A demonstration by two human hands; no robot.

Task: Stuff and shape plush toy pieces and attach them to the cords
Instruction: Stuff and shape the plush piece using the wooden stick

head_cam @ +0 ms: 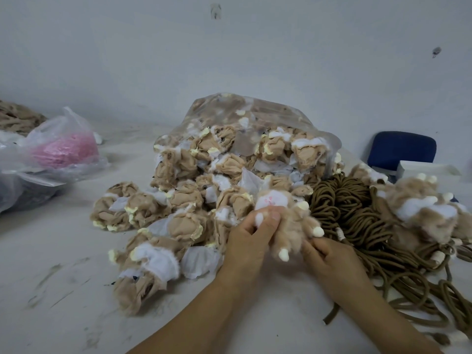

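Plush piece, tan and furry with a white face patch and small cream nubs, sits between both hands just above the surface, at the centre front. At far left, a thin crinkled bag holds something pink and rounded; its shape is blurred by the plastic, and a tan heap behind it is cut off by the edge. Next comes a spill of unstuffed skins, limp, inside-out, smooth beige backing with white fleece scraps and yellowish tufts. They pour from a big clear sack, whose film hazes the pieces deeper inside. The left hand has its grip clenched on the toy's upper left side, thumb pressing near the white patch. The right hand pinches the lower right side; its fingertips are buried in fur. Right of them lie cords, brown, round and matte, coiled in a loose tangle that runs out of frame. Finished furry toys rest on the coils, fuzzy and soft-edged. A dark blue chair back shows behind.
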